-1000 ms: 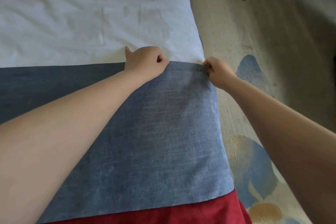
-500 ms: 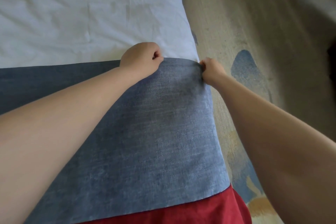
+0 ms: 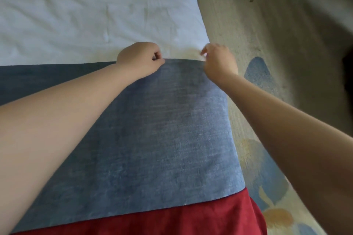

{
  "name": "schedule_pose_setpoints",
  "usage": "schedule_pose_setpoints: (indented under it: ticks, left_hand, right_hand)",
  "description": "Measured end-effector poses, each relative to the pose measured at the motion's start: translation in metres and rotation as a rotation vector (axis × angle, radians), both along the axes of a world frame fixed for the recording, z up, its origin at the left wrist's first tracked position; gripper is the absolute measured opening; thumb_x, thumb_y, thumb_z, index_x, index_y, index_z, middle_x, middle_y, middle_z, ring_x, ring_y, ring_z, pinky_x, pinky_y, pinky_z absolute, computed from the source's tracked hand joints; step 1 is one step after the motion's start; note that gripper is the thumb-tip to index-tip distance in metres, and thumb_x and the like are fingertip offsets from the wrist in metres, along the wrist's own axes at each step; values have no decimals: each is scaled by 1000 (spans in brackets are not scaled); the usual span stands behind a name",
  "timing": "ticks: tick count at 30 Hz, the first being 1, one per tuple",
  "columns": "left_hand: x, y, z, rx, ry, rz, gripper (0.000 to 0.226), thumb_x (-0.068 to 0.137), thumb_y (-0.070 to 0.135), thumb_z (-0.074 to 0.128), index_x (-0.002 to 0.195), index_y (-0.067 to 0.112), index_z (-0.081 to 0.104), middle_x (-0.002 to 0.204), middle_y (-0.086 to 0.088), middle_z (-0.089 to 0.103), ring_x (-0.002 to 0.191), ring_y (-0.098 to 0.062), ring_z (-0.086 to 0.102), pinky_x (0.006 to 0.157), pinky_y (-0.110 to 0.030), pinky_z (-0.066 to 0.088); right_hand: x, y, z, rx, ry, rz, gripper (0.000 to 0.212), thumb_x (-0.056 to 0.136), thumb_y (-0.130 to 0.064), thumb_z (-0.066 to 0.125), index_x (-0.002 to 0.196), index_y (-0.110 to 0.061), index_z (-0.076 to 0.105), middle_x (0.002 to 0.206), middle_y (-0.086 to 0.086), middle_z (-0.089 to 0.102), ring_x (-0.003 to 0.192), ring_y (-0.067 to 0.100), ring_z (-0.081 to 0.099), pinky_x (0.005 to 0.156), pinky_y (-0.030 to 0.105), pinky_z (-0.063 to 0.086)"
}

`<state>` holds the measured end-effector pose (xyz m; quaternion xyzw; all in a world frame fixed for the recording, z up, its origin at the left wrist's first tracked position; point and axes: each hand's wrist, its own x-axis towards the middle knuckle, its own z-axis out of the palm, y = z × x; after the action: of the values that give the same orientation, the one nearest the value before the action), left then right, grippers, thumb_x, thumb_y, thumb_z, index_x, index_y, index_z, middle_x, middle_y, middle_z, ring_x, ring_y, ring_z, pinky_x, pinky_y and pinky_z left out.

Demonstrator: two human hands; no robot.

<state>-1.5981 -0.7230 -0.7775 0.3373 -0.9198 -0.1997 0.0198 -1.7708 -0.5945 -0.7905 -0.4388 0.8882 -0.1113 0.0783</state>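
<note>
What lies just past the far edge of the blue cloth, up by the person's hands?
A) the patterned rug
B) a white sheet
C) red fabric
B: the white sheet spreads right beyond the far edge of the blue cloth that the left hand pinches. The red fabric shows at the near edge, and the rug lies off to the side.

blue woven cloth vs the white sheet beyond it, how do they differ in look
The blue woven cloth lies flat and smooth, while the white sheet is full of creases. The blue woven cloth is dark with a flecked, denim-like weave, whereas the white sheet is plain and pale. The left hand pinches the blue cloth's far edge, which lies over the white sheet. Both are spread flat and end at the same right-hand side.
</note>
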Motion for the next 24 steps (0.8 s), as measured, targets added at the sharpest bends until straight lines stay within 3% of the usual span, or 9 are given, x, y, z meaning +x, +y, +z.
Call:
schedule_pose_setpoints:
  ticks: [2, 4, 8, 11, 15, 20, 24]
  left_hand:
    - [27, -10, 7, 3, -6, 42, 14, 90, 31, 58, 93, 20, 67, 92, 6, 63, 87, -17, 59, 69, -32, 45]
    - [49, -15, 11, -30, 10, 74, 12, 88, 27, 62, 92, 18, 69, 94, 2, 67, 89, -21, 61, 71, -34, 47]
    - [55, -1, 15, -316, 29, -5, 16, 92, 14, 54, 100, 11, 67, 101, -11, 67, 99, -31, 55, 78, -39, 44]
    - [58, 13, 31, -340, 60, 66, 33, 96, 31, 45, 119, 11, 57, 118, -13, 60, 108, -33, 53, 78, -40, 43]
    - [106, 23, 64, -386, 85, 79, 58, 93, 55, 30, 118, 10, 58, 114, -12, 63, 99, -34, 59, 73, -41, 47]
    - [188, 57, 104, -393, 132, 47, 60, 94, 56, 28, 113, 9, 60, 106, -13, 66, 95, -33, 60, 72, -41, 49]
    - [240, 103, 119, -413, 116, -4, 60, 91, 56, 27, 114, 12, 60, 106, -12, 66, 98, -33, 59, 74, -39, 45]
  right_hand:
    - [25, -10, 14, -89, -138, 169, 24, 93, -14, 49, 111, -15, 64, 112, 4, 63, 102, 22, 57, 85, 37, 48]
    - [46, -21, 17, -19, -156, 239, 17, 91, -16, 55, 104, -14, 66, 110, 4, 61, 100, 23, 57, 84, 37, 48]
    - [75, -35, 17, 134, 148, 128, 23, 84, 4, 54, 104, -6, 61, 111, 12, 58, 103, 30, 54, 75, 34, 38]
    - [104, -31, 29, 64, 257, 155, 27, 87, -10, 57, 113, -9, 52, 115, 10, 54, 107, 28, 50, 78, 34, 36]
    - [141, -9, 71, -58, 243, 233, 44, 91, -42, 50, 122, -11, 48, 113, 9, 57, 100, 28, 55, 72, 32, 35]
    - [193, 43, 118, -54, 295, 234, 50, 90, -48, 46, 123, -11, 50, 112, 10, 58, 99, 30, 56, 69, 34, 35]
    - [248, 84, 132, -44, 267, 206, 53, 90, -50, 46, 125, -10, 52, 117, 12, 58, 105, 32, 55, 78, 39, 43]
